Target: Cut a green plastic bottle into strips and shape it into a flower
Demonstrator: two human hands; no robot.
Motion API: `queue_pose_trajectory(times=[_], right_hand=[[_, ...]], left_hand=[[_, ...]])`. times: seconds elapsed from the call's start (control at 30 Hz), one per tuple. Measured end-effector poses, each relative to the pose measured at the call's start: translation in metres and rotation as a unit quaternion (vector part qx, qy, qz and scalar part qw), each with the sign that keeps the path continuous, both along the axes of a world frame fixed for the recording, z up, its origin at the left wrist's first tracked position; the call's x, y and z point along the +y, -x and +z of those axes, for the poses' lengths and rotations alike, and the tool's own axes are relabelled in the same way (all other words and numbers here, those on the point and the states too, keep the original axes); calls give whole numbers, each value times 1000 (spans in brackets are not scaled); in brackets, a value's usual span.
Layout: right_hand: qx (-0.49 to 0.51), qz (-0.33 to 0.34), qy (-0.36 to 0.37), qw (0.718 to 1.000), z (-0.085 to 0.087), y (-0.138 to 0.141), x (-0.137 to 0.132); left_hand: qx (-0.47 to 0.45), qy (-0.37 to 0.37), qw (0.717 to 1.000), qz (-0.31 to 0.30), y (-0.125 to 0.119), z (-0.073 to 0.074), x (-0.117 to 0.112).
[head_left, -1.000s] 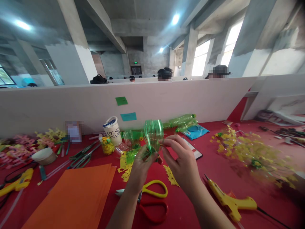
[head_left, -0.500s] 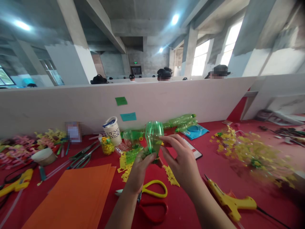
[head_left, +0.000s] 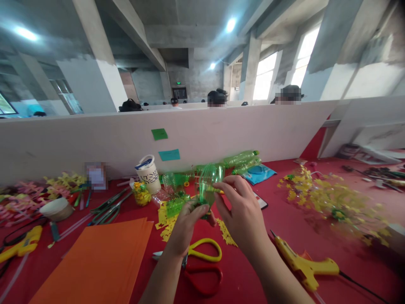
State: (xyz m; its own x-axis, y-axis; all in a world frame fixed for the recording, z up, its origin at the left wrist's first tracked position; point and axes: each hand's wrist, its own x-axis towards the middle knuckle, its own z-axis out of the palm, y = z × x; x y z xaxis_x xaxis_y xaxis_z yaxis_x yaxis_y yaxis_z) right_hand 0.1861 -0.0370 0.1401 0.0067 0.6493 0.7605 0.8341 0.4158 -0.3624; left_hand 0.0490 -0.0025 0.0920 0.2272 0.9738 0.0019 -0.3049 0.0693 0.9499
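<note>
My left hand (head_left: 192, 216) is closed round the narrow lower end of a cut green plastic bottle (head_left: 207, 181). Its clear green wall is slit into long thin strips that bow outward at the top. Against the bottle's right side, the thumb and forefinger of my right hand (head_left: 238, 200) pinch at one strip, though the fingertips partly hide it. Below my hands lie scissors (head_left: 205, 253) with one yellow and one red handle. Small yellow star cutouts (head_left: 226, 232) are scattered on the red tabletop beneath.
Orange sheets (head_left: 91, 257) lie at left, with large shears (head_left: 109, 213) behind. A yellow glue gun (head_left: 306, 261) rests at right, near a starry yellow decoration (head_left: 329, 202). At the back are a white cup (head_left: 148, 175), green bottles (head_left: 242, 160) and a white partition (head_left: 79, 139).
The slit bottle has tilted, its strips swinging right and spreading. My right thumb and forefinger have come closer together on its side. My left hand keeps its hold.
</note>
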Motion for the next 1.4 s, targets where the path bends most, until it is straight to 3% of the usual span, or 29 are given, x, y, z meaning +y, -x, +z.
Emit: queue_pose_trajectory(times=[0.3,0.67,0.87,1.4], right_hand=[[-23,-25,12,999,0,-3,1],[-88,-19,-5,996,4,-12,2],[-63,-55,-18,996,1,-15,6],[-141,-36,11,989,-3,-13,7]], left_hand=[[32,-33,999,-19,-1,0,1],[72,-83,987,-118,0,19,1],[120,-95,980,-124,1,23,0],[153,-115,978,-78,1,2,11]])
